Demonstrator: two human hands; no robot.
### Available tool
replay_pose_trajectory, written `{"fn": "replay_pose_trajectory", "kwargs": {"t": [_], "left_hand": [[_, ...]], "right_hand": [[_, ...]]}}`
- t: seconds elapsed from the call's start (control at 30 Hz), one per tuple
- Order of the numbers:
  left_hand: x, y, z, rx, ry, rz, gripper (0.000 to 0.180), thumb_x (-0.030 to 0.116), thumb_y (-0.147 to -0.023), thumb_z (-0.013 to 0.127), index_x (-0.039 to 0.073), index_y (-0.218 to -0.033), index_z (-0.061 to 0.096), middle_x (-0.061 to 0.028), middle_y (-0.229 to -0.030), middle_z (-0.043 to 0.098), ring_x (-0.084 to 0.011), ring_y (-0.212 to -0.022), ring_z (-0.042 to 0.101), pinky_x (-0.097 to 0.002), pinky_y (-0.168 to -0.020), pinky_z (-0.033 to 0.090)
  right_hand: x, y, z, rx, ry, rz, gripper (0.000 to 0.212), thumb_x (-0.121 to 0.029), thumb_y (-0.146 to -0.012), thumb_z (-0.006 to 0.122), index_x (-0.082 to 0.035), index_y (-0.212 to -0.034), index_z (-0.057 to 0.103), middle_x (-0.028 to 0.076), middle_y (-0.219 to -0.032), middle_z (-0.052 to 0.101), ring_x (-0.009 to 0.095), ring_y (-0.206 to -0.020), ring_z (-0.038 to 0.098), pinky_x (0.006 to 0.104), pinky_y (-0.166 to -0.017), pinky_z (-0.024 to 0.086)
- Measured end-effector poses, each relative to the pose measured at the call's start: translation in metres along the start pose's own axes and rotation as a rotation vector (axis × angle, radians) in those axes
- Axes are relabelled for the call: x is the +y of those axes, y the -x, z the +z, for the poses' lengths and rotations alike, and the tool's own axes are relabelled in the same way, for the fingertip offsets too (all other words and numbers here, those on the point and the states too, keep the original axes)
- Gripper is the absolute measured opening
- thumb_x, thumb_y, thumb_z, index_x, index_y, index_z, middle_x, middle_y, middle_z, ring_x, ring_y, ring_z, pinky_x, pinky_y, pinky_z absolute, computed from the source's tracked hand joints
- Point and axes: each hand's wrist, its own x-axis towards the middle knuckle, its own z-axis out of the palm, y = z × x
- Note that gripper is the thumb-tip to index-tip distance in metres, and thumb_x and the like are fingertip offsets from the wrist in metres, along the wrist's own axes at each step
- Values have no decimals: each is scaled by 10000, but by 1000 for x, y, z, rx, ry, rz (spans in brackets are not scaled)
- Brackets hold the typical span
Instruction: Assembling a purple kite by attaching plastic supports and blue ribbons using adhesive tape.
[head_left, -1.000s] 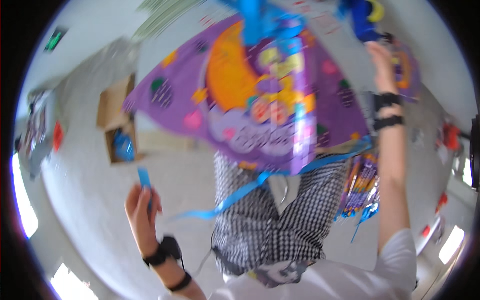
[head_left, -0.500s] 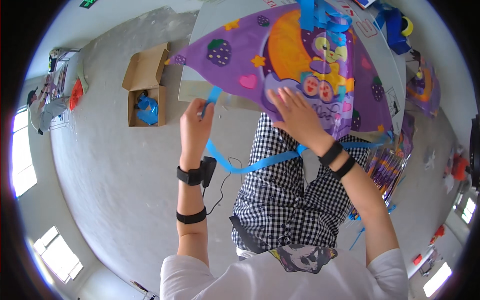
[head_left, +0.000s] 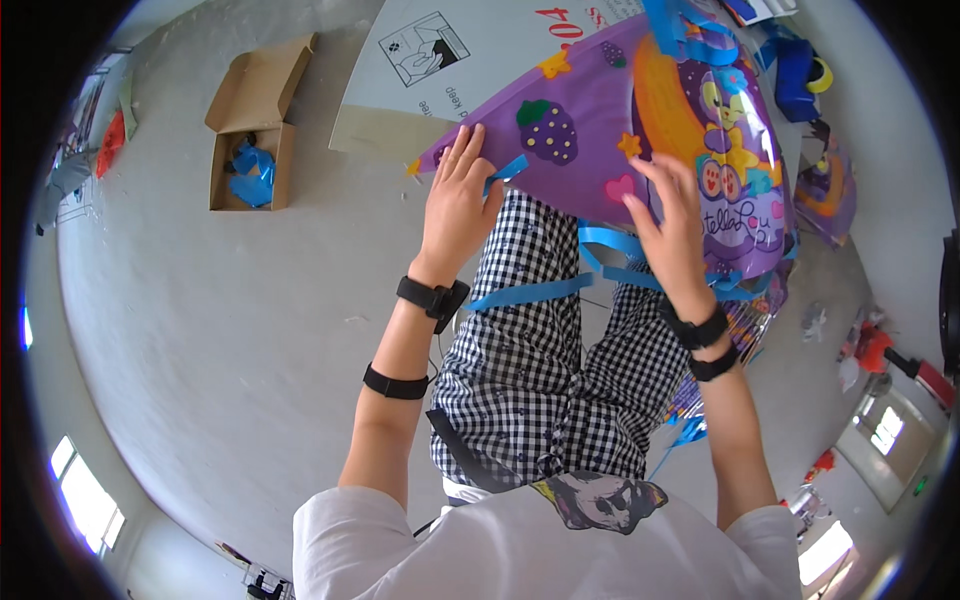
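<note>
A purple kite (head_left: 590,185), printed with a moon, berries and a cartoon animal, lies over a large printed board (head_left: 365,110) at my knees. Its narrow left tip is under the outstretched fingers of my left hand (head_left: 458,205). A blue ribbon (head_left: 508,170) is caught at the thumb of that hand, with its short end sticking out to the right. The ribbon (head_left: 540,292) also hangs across my checked trousers. Over the kite, beside a pink heart, my right hand (head_left: 675,225) is open with thumb and fingers apart. Whether its fingertips touch the kite is unclear.
An open cardboard box (head_left: 225,170) with blue material inside sits on the floor at left. At upper right are a blue tape dispenser (head_left: 795,80) and another printed purple piece (head_left: 828,190). A bundle of shiny printed packets (head_left: 745,325) lies beside my right leg.
My left hand has moved right and up onto the kite's tip, its fingers now stretched out. My right hand has lifted from lying flat and shifted right. The kite has slid right.
</note>
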Motion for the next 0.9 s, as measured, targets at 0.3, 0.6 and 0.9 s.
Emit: {"fn": "replay_pose_trajectory", "kwargs": {"t": [0.3,0.6,0.9], "left_hand": [[14,-20,0,98,246,-76,124,75,-838,644,-4,-921,597,-190,-1205,595,-349,-1167,534,-403,-966,443],[8,38,-14,282,757,-731,134,141,-944,605,13,-907,619,-3,-745,596,-35,-553,458,-190,-496,347],[6,11,-1,246,653,-904,275,249,-905,664,-10,-814,652,9,-623,596,-35,-557,477,-208,-504,339]], "right_hand": [[-42,-87,99,180,-743,80,73,-62,-902,609,-22,-957,636,64,-927,679,184,-885,655,291,-800,511],[-16,-90,113,-113,-957,155,133,-53,-937,578,11,-1039,634,55,-956,675,131,-888,661,239,-803,533],[-13,-94,97,-219,-1024,156,139,-97,-932,602,-4,-1026,645,53,-942,679,133,-906,660,252,-822,531]]}}
